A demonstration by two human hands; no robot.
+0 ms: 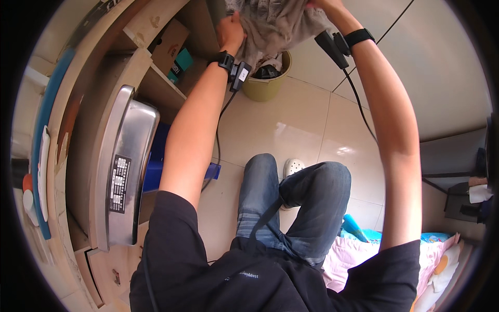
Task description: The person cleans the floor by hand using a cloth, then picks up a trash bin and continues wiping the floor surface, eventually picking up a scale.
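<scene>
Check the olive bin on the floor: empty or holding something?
Holding something. The olive bin shows dark stuff at its mouth, beneath the grey cloth both hands hold. How full, cannot tell.

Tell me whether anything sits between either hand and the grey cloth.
Nothing visible does. The left hand and the right hand both grip the grey cloth directly, holding it up above the yellow-green bucket.

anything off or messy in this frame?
Nothing spilled or broken. Both hands, left hand and right hand, hold up a crumpled grey cloth above a yellow-green bucket; the right hand is cut off by the frame edge.
</scene>
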